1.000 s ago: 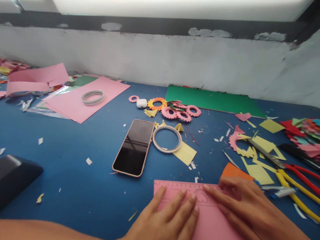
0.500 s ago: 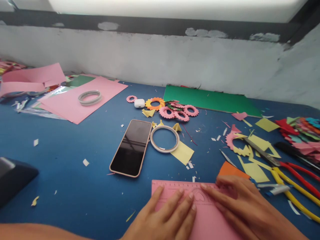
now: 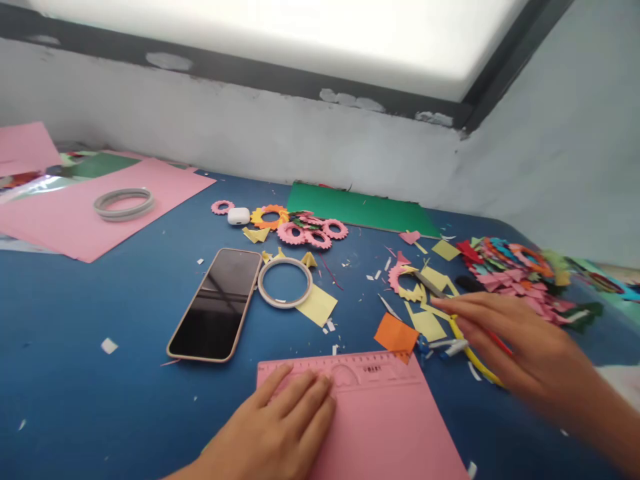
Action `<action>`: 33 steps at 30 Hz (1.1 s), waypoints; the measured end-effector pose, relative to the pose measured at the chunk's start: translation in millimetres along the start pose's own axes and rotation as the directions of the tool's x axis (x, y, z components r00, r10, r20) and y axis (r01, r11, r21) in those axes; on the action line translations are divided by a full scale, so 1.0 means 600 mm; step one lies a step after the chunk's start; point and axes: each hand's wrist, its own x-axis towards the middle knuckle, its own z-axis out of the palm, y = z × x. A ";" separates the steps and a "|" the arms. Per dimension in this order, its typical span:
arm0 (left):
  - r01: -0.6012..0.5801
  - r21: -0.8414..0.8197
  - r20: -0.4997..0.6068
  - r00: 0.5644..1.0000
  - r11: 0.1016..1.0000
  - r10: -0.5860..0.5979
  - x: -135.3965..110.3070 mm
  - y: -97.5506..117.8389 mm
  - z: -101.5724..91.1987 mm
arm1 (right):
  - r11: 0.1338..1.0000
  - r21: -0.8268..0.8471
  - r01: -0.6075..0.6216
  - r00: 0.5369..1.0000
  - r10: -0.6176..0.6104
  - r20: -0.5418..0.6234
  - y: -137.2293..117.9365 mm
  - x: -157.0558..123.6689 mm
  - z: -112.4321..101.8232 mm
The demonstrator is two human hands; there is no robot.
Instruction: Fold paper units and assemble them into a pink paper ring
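Observation:
My left hand (image 3: 280, 423) lies flat, fingers stretched out, on a pink sheet (image 3: 400, 433) with a pink ruler (image 3: 370, 371) along its top edge. My right hand (image 3: 515, 347) hovers to the right with fingers extended, over the yellow and red scissor handles (image 3: 477, 363); it holds nothing that I can see. A blue-and-white pen (image 3: 445, 345) lies just left of that hand. An orange paper piece (image 3: 397, 333) sits beside the ruler's right end.
On the blue table (image 3: 100, 400) lie a phone (image 3: 216, 304), a tape ring (image 3: 285, 281), an earbud case (image 3: 239, 215), pink and orange gear-shaped cutouts (image 3: 305, 230), a green sheet (image 3: 360, 207), a large pink sheet (image 3: 75, 213) with a second tape ring (image 3: 123, 203), and a scrap pile (image 3: 515, 270).
My right hand left the pink sheet and ruler and moved right, above the scissors. The view swung to the right. My left hand stayed pressed on the sheet.

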 end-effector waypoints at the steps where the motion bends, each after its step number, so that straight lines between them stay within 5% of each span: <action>1: 0.006 -0.012 -0.002 1.000 1.000 -0.006 0.002 -0.001 -0.001 | 1.000 -0.026 -0.010 0.998 0.011 0.056 0.018 -0.006 -0.007; 4: 0.023 -0.034 -0.014 1.000 0.999 -0.023 0.007 0.000 -0.005 | 0.995 -0.069 0.074 0.941 -0.046 0.336 0.059 -0.030 -0.008; 6: 0.024 -0.026 -0.025 0.999 0.999 -0.025 0.009 0.000 -0.007 | 0.991 -0.108 0.083 0.910 -0.031 0.414 0.068 -0.045 0.002; 10: 0.013 -0.011 -0.046 0.999 1.000 -0.014 0.008 0.001 -0.005 | 0.955 -0.188 0.228 0.947 -0.173 0.272 0.055 -0.058 0.028; 14: 0.034 -0.044 -0.082 0.996 0.998 -0.038 0.004 0.003 0.004 | 0.921 -0.197 0.335 0.932 -0.294 0.213 0.041 -0.056 0.051; 21: 0.050 -0.067 -0.084 0.995 0.996 -0.056 0.007 0.006 0.005 | 0.993 -0.081 -0.082 0.996 0.085 0.035 0.036 0.006 0.009; 24: 0.013 -0.027 -0.087 0.996 1.000 -0.015 0.008 0.006 0.003 | 0.993 0.022 -0.112 0.994 0.112 -0.010 0.003 0.048 -0.020; 30: -0.025 0.048 -0.080 0.996 0.999 0.029 0.007 0.001 0.001 | 0.963 0.126 0.240 0.971 -0.240 -0.020 -0.086 0.094 -0.012; 33: -0.024 0.071 -0.087 0.996 0.997 0.030 0.008 0.001 0.002 | 0.945 0.170 0.278 0.957 -0.288 0.038 -0.102 0.100 0.001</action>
